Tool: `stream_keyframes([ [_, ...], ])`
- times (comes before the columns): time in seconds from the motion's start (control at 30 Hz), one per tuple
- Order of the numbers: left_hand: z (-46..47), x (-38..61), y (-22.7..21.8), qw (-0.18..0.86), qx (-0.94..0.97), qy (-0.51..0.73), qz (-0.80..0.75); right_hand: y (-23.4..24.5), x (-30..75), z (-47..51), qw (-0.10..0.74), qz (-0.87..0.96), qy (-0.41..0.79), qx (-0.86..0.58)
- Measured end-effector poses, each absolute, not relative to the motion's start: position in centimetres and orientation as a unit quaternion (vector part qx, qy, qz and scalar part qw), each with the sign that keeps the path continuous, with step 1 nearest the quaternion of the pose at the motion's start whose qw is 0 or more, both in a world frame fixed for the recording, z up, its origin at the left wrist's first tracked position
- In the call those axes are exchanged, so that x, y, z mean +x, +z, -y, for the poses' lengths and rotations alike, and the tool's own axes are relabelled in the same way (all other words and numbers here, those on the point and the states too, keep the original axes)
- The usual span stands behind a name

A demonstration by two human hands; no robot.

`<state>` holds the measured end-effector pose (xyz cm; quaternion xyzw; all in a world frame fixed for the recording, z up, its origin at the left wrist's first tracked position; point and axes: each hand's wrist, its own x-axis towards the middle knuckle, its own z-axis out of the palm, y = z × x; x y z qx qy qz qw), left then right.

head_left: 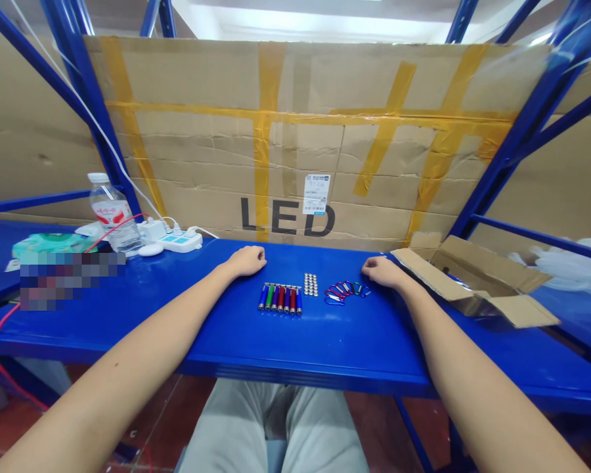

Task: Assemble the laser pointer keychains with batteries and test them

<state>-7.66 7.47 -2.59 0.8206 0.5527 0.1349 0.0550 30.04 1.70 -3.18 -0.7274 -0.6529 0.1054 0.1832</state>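
Note:
Both of my forearms reach out over a blue metal shelf (226,341). My left hand (247,260) rests on it as a loose fist, holding nothing that I can see. My right hand (380,270) lies the same way, fingers curled under, just right of a pile of coloured carabiner clips (343,292). Between the hands lies a row of several small coloured flashlights (280,298), side by side. Behind them sits a neat block of small silver button cells (310,284). Neither hand touches these items.
An open cardboard box (477,279) stands at the right. At the left are a water bottle (111,213), a white power strip (180,242) with cables, a tissue pack (49,244) and a red cable (0,355). A taped cardboard sheet marked LED (288,217) forms the back wall.

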Motion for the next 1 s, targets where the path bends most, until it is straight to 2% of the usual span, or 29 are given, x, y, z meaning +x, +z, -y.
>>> stream_keyframes([
  [0.47, -7.5, -7.6, -2.5, 0.048, 0.819, 0.123, -0.558, -2.6, 29.7, -1.6, 0.166, 0.61, 0.147, -0.76],
  [0.6, -7.3, -7.4, -2.4, 0.05, 0.806, 0.136, -0.574, -1.9, 29.4, -1.2, 0.22, 0.606, 0.097, -0.758],
  [0.67, -7.0, -7.0, -2.1, 0.061, 0.804, 0.167, -0.567, -0.9, 28.2, -0.2, 0.273, 0.652, 0.101, -0.7],
  [0.7, -6.7, -6.6, -1.8, 0.075, 0.808, 0.19, -0.553, -0.2, 27.3, 0.6, 0.278, 0.698, 0.155, -0.641],
  [0.83, -4.6, -4.4, -0.6, 0.17, 0.855, 0.259, -0.416, 1.8, 22.5, 4.0, 0.194, 0.8, 0.345, -0.451],
  [0.9, -3.4, -3.3, -0.2, 0.184, 0.879, 0.247, -0.363, 1.8, 20.4, 5.0, 0.164, 0.82, 0.367, -0.407],
  [1.0, -2.0, -2.2, 0.0, 0.18, 0.904, 0.217, -0.321, 0.9, 18.9, 5.2, 0.16, 0.836, 0.341, -0.399],
])
